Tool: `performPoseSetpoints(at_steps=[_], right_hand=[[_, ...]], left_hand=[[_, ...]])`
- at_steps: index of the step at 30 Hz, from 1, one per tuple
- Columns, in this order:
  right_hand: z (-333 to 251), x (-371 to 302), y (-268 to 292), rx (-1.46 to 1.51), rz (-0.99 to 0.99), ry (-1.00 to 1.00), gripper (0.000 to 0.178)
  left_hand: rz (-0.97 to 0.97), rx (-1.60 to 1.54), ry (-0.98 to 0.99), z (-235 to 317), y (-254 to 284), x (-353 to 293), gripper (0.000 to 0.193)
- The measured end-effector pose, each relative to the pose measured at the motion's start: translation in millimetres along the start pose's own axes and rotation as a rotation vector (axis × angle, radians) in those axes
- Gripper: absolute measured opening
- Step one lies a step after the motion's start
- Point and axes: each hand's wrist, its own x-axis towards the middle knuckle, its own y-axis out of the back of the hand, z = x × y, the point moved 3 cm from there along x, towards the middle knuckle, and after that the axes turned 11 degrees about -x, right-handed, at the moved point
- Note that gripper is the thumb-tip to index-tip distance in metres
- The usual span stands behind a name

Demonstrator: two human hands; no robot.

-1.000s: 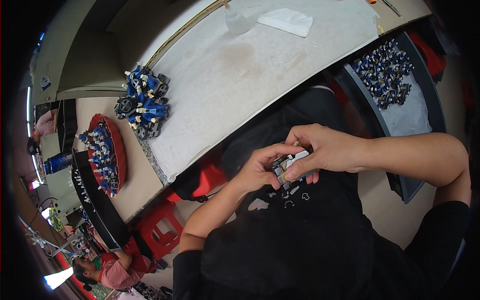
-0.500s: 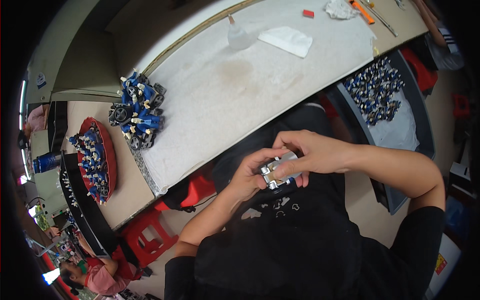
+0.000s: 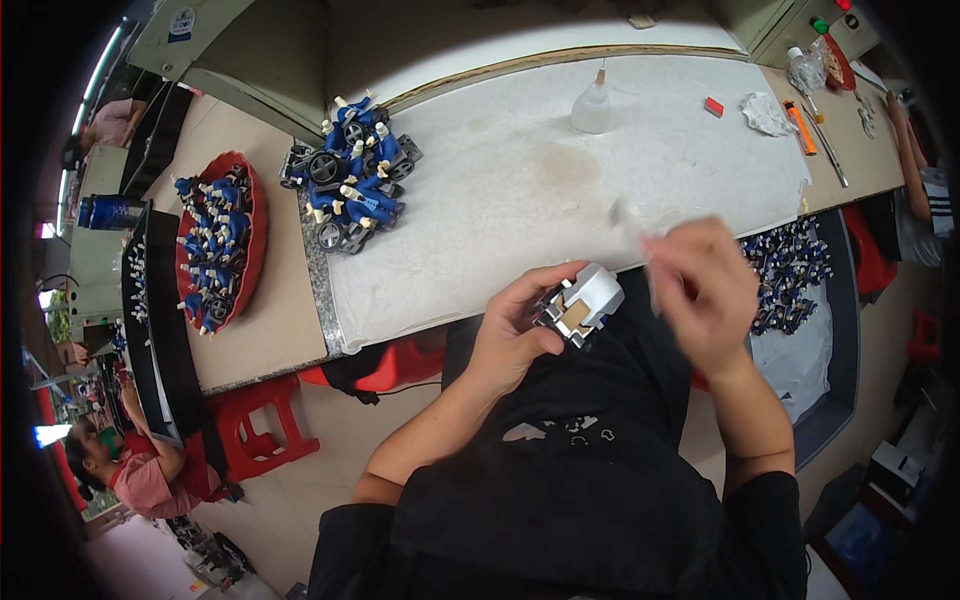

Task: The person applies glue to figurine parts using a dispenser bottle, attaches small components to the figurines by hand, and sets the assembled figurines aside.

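My left hand (image 3: 512,335) grips a small toy vehicle (image 3: 592,296) above my lap, thumb on the near side and fingers behind. Its rounded body is silver-white, with a tan panel and dark parts along the edge. To the right of it, apart from the toy, my right hand (image 3: 705,290) is raised near the table's front edge. Motion smears that hand, but its fingers look curled in a pinch. A pale blurred shape (image 3: 622,213) shows by its fingertips; what it is I cannot make out.
Blue-figured wheeled toys (image 3: 355,180) are heaped at the table's left. More fill a red bowl (image 3: 255,255) farther left. A squeeze bottle (image 3: 591,108) stands at the back. An orange-handled tool (image 3: 800,128) lies right. A grey bin (image 3: 840,370) of small figures stands lower right; people are nearby.
My right hand has come off the toy vehicle and moved up and right. My left hand still holds the toy, now tilted differently. The whole view has swung, shifting the table.
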Motion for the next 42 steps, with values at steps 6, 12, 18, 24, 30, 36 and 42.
performPoseSetpoints(at_steps=[6, 12, 18, 24, 30, 36, 42], right_hand=[[-29, -16, -17, 0.028, -0.131, 0.258, 0.041], [-26, -20, -12, 0.103, -0.152, 0.3, 0.035], [24, -2, 20, 0.504, 0.272, -0.482, 0.012], [50, 25, 22, -0.34, -0.027, -0.025, 0.025], [1, -13, -30, 0.901, -0.931, -0.821, 0.039], [2, -9, -35, 0.956, -1.033, -0.949, 0.033], [1, -5, -33, 0.978, -1.099, -1.017, 0.035]], left_hand=[[-0.043, -0.011, 0.068, 7, -6, -1, 0.068], [0.068, -0.069, 0.105, 2, -12, -2, 0.067], [-0.056, -0.148, 0.063, 5, -5, -3, 0.084], [-0.06, -0.154, 0.063, 6, 2, -3, 0.09], [-0.104, -0.129, 0.069, 2, 3, 1, 0.081], [-0.161, -0.001, -0.007, 2, 6, 3, 0.073], [-0.085, -0.17, 0.192, -3, 3, 0, 0.071]])
